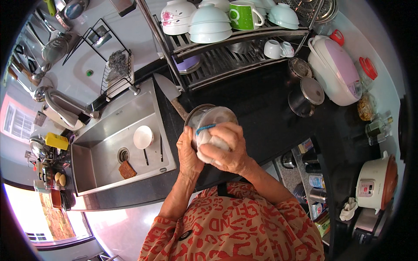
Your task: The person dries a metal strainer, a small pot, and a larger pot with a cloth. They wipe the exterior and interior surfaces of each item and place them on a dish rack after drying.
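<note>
My left hand (190,151) grips the side of a round metal lid or shallow dish (196,118), thumb along its rim. A second round piece (223,114), pale and see-through-looking, overlaps it; whether the two are joined I cannot tell. My right hand (225,146) is closed on a white cloth (209,145) with a blue edge, pressed to the round pieces. Just behind them a cleaver (167,86) lies on the black counter (258,94), its wooden handle towards my hands. To the left, the steel sink (107,143) holds a white bowl (143,137), dark-tipped utensils (161,148) and a brown scouring pad (127,169).
A metal dish rack (225,75) with upturned bowls (210,24) and a green mug (243,15) stands behind the counter. At right are a lidded pot (307,98), a rice cooker (336,70) and glass jars (366,106). The faucet (70,109) rises at the sink's far left.
</note>
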Demonstrator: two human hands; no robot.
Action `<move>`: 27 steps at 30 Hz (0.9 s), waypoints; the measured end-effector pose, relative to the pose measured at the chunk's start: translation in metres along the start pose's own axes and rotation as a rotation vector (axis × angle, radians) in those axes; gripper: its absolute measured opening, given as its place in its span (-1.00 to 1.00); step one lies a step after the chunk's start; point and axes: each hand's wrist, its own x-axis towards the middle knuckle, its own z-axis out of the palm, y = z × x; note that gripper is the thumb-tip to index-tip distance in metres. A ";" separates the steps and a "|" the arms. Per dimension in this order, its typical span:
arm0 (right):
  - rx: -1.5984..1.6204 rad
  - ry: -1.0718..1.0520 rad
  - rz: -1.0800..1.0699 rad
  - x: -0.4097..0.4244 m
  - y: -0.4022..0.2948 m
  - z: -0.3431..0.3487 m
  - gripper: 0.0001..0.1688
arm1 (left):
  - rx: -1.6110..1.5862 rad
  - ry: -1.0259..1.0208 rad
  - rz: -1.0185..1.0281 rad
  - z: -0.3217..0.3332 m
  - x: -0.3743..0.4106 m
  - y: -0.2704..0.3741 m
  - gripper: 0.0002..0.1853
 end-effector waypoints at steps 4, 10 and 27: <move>0.040 0.065 0.129 0.010 0.017 -0.006 -0.39 | -0.002 -0.061 0.029 0.007 -0.010 0.005 -0.71; 0.082 0.137 0.380 0.009 0.030 -0.004 -0.56 | -0.029 -0.052 0.028 0.006 -0.014 -0.002 -0.70; 0.440 -0.302 0.165 0.063 0.029 -0.041 -0.64 | 0.582 -0.374 0.152 -0.012 -0.020 0.022 -0.66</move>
